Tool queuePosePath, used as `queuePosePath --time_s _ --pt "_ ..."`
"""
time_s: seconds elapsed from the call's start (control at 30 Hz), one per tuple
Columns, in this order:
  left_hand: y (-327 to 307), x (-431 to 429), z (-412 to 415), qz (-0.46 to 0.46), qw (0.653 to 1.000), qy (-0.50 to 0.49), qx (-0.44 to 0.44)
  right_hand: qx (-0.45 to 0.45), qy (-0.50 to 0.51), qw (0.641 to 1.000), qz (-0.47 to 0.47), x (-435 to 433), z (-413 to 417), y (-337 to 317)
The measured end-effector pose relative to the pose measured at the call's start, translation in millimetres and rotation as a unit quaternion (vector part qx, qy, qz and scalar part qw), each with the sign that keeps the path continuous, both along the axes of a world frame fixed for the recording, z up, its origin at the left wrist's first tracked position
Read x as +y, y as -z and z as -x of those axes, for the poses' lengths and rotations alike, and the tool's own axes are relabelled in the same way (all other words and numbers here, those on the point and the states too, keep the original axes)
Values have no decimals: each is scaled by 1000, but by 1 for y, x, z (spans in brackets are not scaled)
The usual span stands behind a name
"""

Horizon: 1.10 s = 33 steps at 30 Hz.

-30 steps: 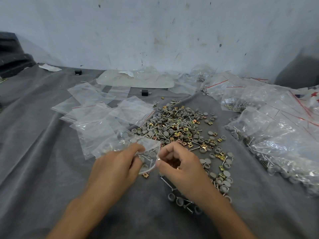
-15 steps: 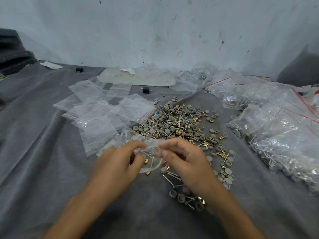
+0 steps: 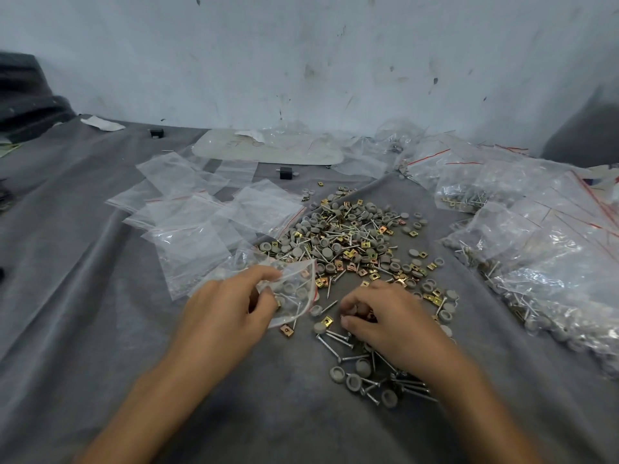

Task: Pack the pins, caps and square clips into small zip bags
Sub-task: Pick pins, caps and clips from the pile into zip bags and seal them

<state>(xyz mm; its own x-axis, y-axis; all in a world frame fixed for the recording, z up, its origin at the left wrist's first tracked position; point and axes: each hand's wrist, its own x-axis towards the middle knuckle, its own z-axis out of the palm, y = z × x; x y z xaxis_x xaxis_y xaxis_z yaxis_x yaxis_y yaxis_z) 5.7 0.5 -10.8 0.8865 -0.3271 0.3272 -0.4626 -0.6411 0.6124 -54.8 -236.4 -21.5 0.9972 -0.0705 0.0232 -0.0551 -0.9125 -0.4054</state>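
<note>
far left: empty bags [image 3: 201, 222], thin clear film, flat on the grey cloth [image 3: 100, 329]. left hand [image 3: 227, 306] pinches one zip bag [image 3: 296, 291] between thumb and fingers. it is crinkled and part filled, its red-lined mouth facing right. right hand [image 3: 385, 316] sits just right of that mouth, fingers bunched down among loose parts; whether anything is pinched i cannot tell. likely a short carry leftward into the bag. pins [image 3: 335, 336] below it are thin bright shafts, mostly lying left-to-right. beyond, the heap [image 3: 348, 236]: round grey caps [image 3: 296, 252], brassy square clips [image 3: 351, 253]. far right: filled bags [image 3: 536, 246].
</note>
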Motion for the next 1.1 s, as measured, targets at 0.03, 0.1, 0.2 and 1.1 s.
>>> queuePosePath --time_s 0.03,0.1,0.2,1.1 --pt "0 0 0 0 1000 0 0 14 -5 1000 6 -1 0 -1" --pt "0 0 0 -3 1000 -1 1 25 -14 1000 -1 -2 1 -2" --pt "1 0 0 -5 1000 -2 1 2 -16 1000 -21 -1 2 0" --pt "4 -5 4 2 1000 25 4 -221 -55 949 -217 53 3 6"
